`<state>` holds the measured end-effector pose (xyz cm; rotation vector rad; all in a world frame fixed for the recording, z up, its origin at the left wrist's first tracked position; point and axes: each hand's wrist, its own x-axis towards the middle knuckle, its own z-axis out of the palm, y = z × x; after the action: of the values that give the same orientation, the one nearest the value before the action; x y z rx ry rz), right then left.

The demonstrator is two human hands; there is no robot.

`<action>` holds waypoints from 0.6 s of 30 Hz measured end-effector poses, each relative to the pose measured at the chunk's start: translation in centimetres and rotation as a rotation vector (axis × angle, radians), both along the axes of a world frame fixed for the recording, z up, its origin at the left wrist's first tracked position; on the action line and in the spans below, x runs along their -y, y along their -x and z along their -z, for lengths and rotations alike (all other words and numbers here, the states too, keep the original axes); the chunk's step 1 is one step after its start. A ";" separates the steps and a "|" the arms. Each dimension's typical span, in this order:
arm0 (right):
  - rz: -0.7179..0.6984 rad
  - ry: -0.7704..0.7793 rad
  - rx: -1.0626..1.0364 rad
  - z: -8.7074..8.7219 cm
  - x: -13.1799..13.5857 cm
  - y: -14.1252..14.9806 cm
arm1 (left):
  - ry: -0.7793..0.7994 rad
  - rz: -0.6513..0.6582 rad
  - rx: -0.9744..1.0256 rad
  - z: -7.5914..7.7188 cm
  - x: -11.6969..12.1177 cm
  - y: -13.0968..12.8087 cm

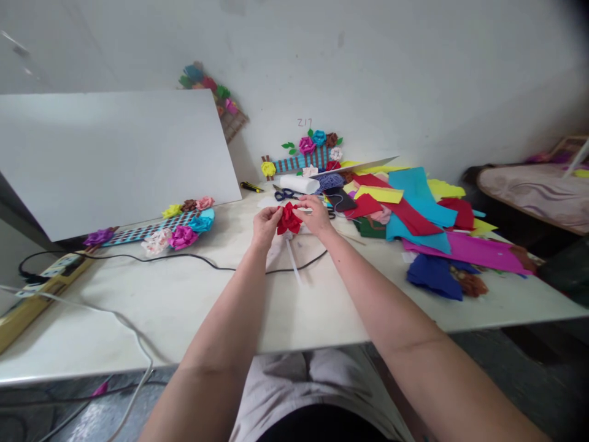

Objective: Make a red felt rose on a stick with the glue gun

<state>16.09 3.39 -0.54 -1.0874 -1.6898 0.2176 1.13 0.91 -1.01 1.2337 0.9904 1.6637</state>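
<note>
A red folded paper flower is held between both hands above the white table. My left hand pinches its left side and my right hand pinches its right side, fingers closed on the paper. A white stick lies on the table just below the flower. Blue-handled scissors lie just beyond the hands.
A heap of coloured paper sheets covers the right of the table. A woven strip with paper flowers lies at the left, another leans on the wall. A black cable crosses the table. A white board leans at left.
</note>
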 end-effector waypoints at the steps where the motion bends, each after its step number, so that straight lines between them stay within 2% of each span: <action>1: -0.007 -0.002 0.001 0.1 -0.1 0.0 | 0.004 0.011 0.000 0.0 0.0 0.0; 11: -0.092 0.016 -0.088 0.0 -0.1 -0.1 | 0.065 0.042 -0.009 -0.1 0.1 -0.1; 14: -0.118 0.037 -0.107 0.1 -0.1 0.0 | 0.023 0.107 -0.036 -0.4 0.3 0.1; 18: -0.122 0.054 -0.117 0.3 -0.4 0.0 | 0.046 0.172 -0.071 -0.5 0.4 0.1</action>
<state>16.06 3.78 -0.80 -0.9925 -1.6544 0.3990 1.07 0.56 -0.50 1.3166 0.9319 1.4661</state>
